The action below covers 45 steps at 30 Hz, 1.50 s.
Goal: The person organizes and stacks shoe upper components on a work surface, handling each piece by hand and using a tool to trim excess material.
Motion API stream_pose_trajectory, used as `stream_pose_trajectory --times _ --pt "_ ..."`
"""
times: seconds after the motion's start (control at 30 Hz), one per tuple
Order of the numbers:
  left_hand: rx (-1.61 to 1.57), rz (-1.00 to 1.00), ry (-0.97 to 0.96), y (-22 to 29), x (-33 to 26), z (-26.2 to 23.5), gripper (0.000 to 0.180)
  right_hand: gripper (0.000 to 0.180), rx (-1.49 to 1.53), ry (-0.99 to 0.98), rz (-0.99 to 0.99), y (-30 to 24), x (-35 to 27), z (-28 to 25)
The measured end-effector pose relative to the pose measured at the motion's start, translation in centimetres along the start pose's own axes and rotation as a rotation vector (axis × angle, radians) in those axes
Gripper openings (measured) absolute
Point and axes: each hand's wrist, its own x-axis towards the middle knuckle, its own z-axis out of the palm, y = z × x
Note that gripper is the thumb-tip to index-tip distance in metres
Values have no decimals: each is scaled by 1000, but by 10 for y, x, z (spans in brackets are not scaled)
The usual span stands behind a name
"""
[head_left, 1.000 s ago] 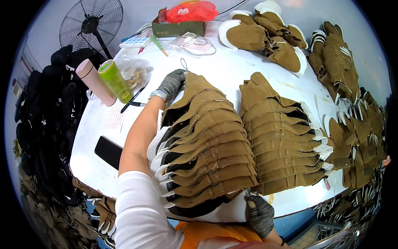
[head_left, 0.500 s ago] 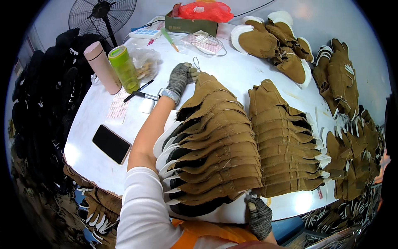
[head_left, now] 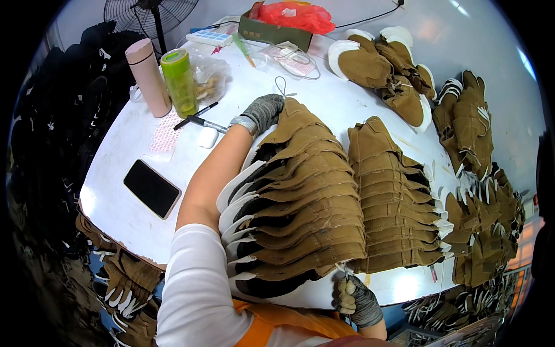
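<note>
A long row of overlapping brown shoe uppers (head_left: 312,202) with white edges and black linings lies in front of me. My left hand (head_left: 265,111), in a grey fingerless glove, is curled against its far end, with the fingertips partly hidden behind the last upper. A thin cord loop (head_left: 281,85) sticks up just beyond that hand. At the near end, my right hand (head_left: 357,301), gloved alike, is closed around a thin metal tool (head_left: 346,270) whose shaft points up at the lowest upper. The tool's kind does not show.
A second row of brown uppers (head_left: 396,214) lies to the right, with more bundles (head_left: 364,63) behind. On the left are a phone (head_left: 152,188), a green bottle (head_left: 180,87), a pink flask (head_left: 148,81) and a marker (head_left: 207,124). A box (head_left: 272,32) with a red bag stands at the back.
My left hand has moved in against the far end of the row, its fingertips now less visible. The right hand has turned, showing its curled fingers around the tool. The view has shifted slightly.
</note>
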Motion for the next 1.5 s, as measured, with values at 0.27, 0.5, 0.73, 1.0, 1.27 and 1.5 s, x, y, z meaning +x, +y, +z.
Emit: stream_pose_trajectory --times 0.27,0.5,0.73,1.0,1.27,1.5 --pt "57 0 82 -1 5 -8 15 9 303 -273 170 -3 10 4" --pt "1679 687 26 -14 39 -28 20 20 -1268 430 -485 5 -13 30" --pt "1509 743 68 -5 12 -19 30 24 -1554 482 -581 4 -33 35" --pt "1353 727 77 -19 5 -35 26 21 -1539 497 -569 26 -84 -15" --pt "1023 -224 203 65 25 40 21 27 -1261 411 -76 4 -114 -12" --pt "2182 115 260 56 50 82 27 18 -1327 180 -555 -4 -66 1"
